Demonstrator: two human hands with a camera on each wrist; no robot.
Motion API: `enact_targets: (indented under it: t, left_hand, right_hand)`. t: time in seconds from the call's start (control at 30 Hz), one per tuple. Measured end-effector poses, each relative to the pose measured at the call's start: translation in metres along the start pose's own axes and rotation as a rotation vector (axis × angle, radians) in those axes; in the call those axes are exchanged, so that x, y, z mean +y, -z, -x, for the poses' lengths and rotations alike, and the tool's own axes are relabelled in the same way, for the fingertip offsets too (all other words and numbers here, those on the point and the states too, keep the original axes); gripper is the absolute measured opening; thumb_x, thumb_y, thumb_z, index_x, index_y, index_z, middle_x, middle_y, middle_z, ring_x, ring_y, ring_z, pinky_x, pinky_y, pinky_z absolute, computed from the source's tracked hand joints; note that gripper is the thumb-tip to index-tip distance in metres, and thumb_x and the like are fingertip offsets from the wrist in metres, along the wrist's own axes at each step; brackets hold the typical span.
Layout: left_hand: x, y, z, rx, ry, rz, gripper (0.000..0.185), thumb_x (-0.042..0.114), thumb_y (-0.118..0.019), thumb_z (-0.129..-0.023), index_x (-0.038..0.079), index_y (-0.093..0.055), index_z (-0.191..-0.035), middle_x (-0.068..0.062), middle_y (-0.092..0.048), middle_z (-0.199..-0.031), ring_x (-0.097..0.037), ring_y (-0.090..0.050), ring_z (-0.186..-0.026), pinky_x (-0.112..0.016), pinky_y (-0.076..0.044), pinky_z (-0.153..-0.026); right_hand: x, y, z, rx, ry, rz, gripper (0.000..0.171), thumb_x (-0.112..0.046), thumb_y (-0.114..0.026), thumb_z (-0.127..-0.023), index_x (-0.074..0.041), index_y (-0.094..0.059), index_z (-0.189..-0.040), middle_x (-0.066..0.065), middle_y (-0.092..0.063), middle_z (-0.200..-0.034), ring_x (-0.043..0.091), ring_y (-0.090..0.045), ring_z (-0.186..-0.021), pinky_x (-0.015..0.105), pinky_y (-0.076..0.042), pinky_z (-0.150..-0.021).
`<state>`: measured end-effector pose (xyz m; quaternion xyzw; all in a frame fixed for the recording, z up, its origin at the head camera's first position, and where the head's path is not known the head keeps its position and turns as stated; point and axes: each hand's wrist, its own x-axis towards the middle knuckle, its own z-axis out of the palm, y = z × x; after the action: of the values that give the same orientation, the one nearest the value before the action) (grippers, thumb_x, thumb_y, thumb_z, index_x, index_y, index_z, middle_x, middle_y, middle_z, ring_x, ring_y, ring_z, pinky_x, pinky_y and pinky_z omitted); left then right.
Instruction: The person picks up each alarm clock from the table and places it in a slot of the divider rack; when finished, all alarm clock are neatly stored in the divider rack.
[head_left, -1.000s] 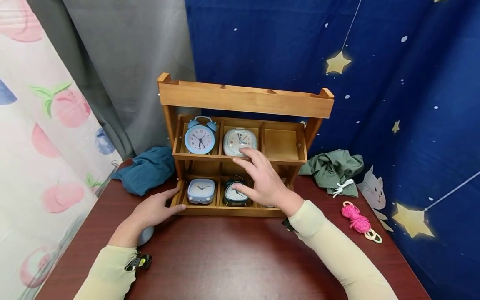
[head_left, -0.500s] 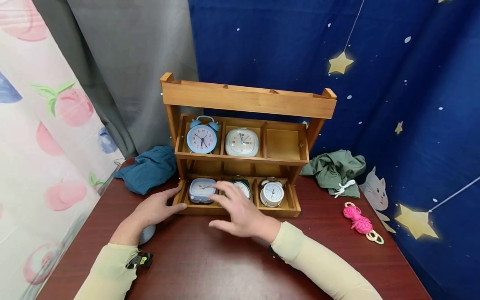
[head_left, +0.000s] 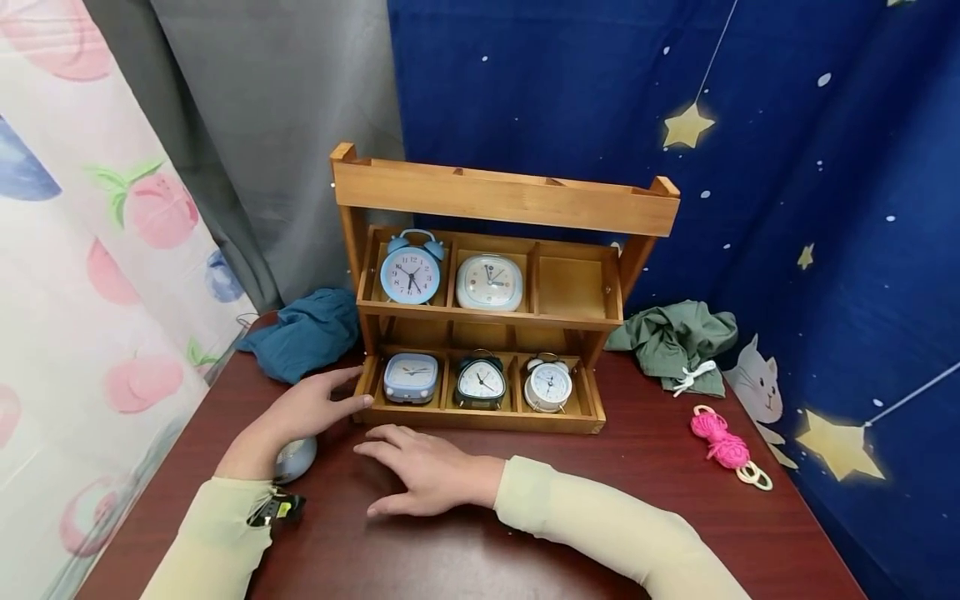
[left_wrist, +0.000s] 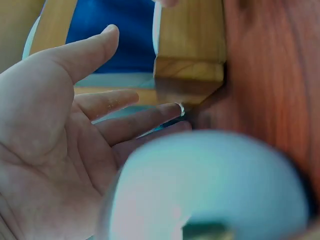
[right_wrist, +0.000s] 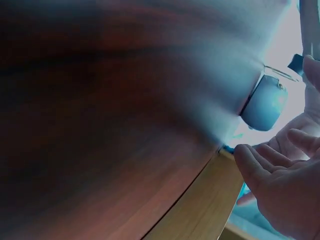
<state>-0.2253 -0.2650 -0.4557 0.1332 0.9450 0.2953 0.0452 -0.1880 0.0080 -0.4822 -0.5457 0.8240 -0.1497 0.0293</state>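
A wooden rack (head_left: pixel 506 200) holds alarm clocks in its divided trays. Its middle tray has a blue twin-bell clock (head_left: pixel 411 275) and a pale rounded clock (head_left: pixel 490 283). In the lower tray sit a blue square clock (head_left: pixel 411 377), a dark green triangular clock (head_left: pixel 481 381) and a white twin-bell clock (head_left: pixel 548 386). My left hand (head_left: pixel 303 417) is at the lower tray's left end, fingers extended; contact is unclear. Partly hidden under the left wrist is a rounded grey-blue object (head_left: pixel 296 459), large in the left wrist view. My right hand (head_left: pixel 431 473), fingers spread and holding nothing, hovers before the rack.
A teal cloth (head_left: pixel 303 336) lies left of the rack, a green cloth (head_left: pixel 675 342) with a white cord to its right. Pink yarn (head_left: pixel 720 439) with pale rings is near the right edge of the table (head_left: pixel 615 500). Curtains hang behind.
My right hand has moved from in front of the middle tray down and left to just above the table, uncovering the lower clocks. The left hand stays at the rack's left end.
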Motion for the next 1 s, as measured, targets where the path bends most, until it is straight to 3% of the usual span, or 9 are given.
enact_targets:
  t: [0.17,0.47,0.67,1.0]
  left_hand:
    - [-0.010,0.020,0.005,0.027,-0.014,0.018,0.083,0.053,-0.070,-0.109,-0.006,-0.049,-0.164,-0.032,-0.058,-0.158,-0.051,-0.059,-0.142,-0.070,-0.050,-0.112]
    - [-0.057,0.055,0.030,0.068,0.092,-0.033,0.090,0.063,-0.061,-0.111,-0.002,-0.041,-0.170,-0.031,-0.065,-0.150,-0.057,-0.055,-0.142,-0.077,-0.046,-0.111]
    - [-0.081,0.062,0.042,0.091,0.119,-0.031,0.085,0.055,-0.061,-0.113,-0.007,-0.040,-0.168,-0.033,-0.066,-0.147,-0.059,-0.054,-0.141,-0.079,-0.044,-0.110]
    - [-0.091,0.068,0.047,0.111,0.127,-0.002,0.085,0.052,-0.060,-0.114,-0.010,-0.037,-0.168,-0.038,-0.061,-0.149,-0.062,-0.051,-0.142,-0.081,-0.042,-0.110]
  right_hand:
    - [-0.008,-0.005,-0.021,-0.036,-0.005,-0.005,0.088,-0.066,-0.068,-0.105,-0.020,-0.037,-0.174,0.008,-0.041,-0.171,0.015,-0.048,-0.152,0.025,-0.043,-0.121]
    - [-0.018,-0.015,-0.061,-0.040,-0.076,-0.048,0.097,-0.070,-0.070,-0.102,-0.026,-0.028,-0.177,0.005,-0.033,-0.176,0.011,-0.044,-0.154,0.023,-0.051,-0.111]
    - [-0.029,-0.023,-0.090,-0.041,-0.135,-0.068,0.103,-0.074,-0.071,-0.099,-0.034,-0.020,-0.179,0.003,-0.028,-0.178,0.010,-0.042,-0.155,0.023,-0.054,-0.105]
    - [-0.048,-0.034,-0.131,-0.067,-0.229,-0.025,0.108,-0.084,-0.069,-0.093,-0.046,-0.014,-0.178,-0.004,-0.027,-0.177,0.007,-0.046,-0.146,0.023,-0.055,-0.087]
